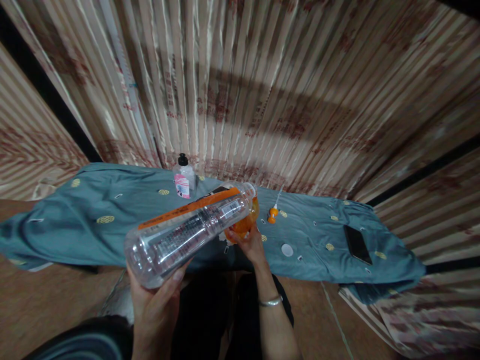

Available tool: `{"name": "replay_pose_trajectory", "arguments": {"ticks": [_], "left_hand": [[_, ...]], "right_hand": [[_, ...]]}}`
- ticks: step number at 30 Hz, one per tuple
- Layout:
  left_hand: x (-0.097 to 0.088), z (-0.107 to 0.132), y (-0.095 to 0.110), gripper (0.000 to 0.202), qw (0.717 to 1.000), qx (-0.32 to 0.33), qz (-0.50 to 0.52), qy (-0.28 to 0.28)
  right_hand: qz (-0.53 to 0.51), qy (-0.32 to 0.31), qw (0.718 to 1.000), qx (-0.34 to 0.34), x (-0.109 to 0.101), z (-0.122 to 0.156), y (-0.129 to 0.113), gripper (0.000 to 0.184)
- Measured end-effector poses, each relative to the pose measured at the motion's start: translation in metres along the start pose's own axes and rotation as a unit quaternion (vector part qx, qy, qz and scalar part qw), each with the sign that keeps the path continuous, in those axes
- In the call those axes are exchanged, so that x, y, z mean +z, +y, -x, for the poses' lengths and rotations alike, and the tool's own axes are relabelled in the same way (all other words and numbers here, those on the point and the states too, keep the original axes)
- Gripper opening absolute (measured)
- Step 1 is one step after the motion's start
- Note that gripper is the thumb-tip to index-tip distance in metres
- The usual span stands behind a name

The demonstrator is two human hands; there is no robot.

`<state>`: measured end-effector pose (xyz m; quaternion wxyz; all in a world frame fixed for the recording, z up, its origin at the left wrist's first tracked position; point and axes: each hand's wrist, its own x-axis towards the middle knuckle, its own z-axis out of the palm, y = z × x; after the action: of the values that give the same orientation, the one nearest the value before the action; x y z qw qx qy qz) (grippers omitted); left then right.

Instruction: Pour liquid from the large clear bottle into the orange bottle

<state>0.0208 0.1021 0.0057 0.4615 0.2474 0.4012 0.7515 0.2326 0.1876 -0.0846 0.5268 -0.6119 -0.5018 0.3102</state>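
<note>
My left hand (157, 295) is wrapped around the base of a large clear plastic bottle (191, 235) with an orange and black label. The bottle lies tilted, its neck to the right over the mouth area of a smaller orange bottle (243, 225). Fingers of my right hand (249, 242) close around that orange bottle on the table. Whether liquid flows between the two cannot be made out. Right of them lies an orange spray or pump head (273, 215) with a thin clear tube. A round white cap (287, 250) rests nearer the front edge.
A clear bottle with a pink label and black top (183, 177) stands at the back left. A black phone (357, 244) lies at the right. The table has a teal patterned cloth (131, 200); a striped curtain (240, 100) hangs behind it.
</note>
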Motion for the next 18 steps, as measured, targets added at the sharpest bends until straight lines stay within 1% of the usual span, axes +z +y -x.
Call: {"name": "replay_pose_trajectory", "arguments": {"ticks": [3, 6, 13, 16, 18], "left_hand": [[0.0029, 0.0019, 0.0032, 0.094, 1.000, -0.010, 0.002, 0.003], [0.0042, 0.0022, 0.0047, 0.100, 1.000, -0.016, -0.004, 0.009], [0.0019, -0.0007, 0.0008, 0.093, 1.000, 0.001, -0.003, 0.000], [0.0018, -0.0007, 0.0005, 0.094, 1.000, 0.009, 0.003, -0.003], [0.0031, 0.0003, 0.0016, 0.096, 1.000, 0.001, -0.002, 0.003]], "right_hand": [[-0.007, -0.004, 1.000, -0.005, -0.0010, 0.0012, -0.0037, 0.069], [-0.006, -0.007, 1.000, 0.006, -0.0016, 0.0009, -0.0044, 0.068], [0.006, -0.006, 1.000, 0.023, -0.0037, -0.0019, -0.0011, 0.066], [0.011, -0.002, 1.000, 0.020, -0.0047, -0.0028, 0.0030, 0.068], [0.013, 0.005, 1.000, 0.016, -0.0052, -0.0030, 0.0055, 0.069]]}}
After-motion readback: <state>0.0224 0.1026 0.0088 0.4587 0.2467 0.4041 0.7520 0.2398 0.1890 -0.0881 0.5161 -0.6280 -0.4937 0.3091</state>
